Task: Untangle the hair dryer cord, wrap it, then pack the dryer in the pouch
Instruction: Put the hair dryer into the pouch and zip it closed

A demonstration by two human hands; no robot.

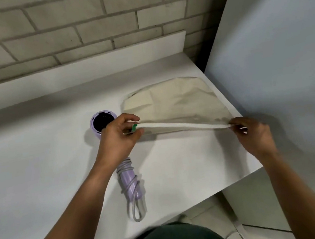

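A cream cloth pouch (pixel 172 101) lies on the white table (pixel 39 175) at the right. Its near edge is lifted and stretched between my hands. My left hand (pixel 119 138) pinches the left end of that edge, where a small green tag shows. My right hand (pixel 254 134) pinches the right end, near the table's right edge. The lilac hair dryer (pixel 128 181) lies on the table under my left hand, its dark round end (pixel 103 121) pointing away. A grey cord (pixel 137 206) is wound round its handle, with a loop sticking out toward me.
A grey brick wall (pixel 80 29) stands behind the table. A tall white panel (pixel 274 53) rises at the right, close to the pouch. The table's front edge runs diagonally near my body, with floor below it.
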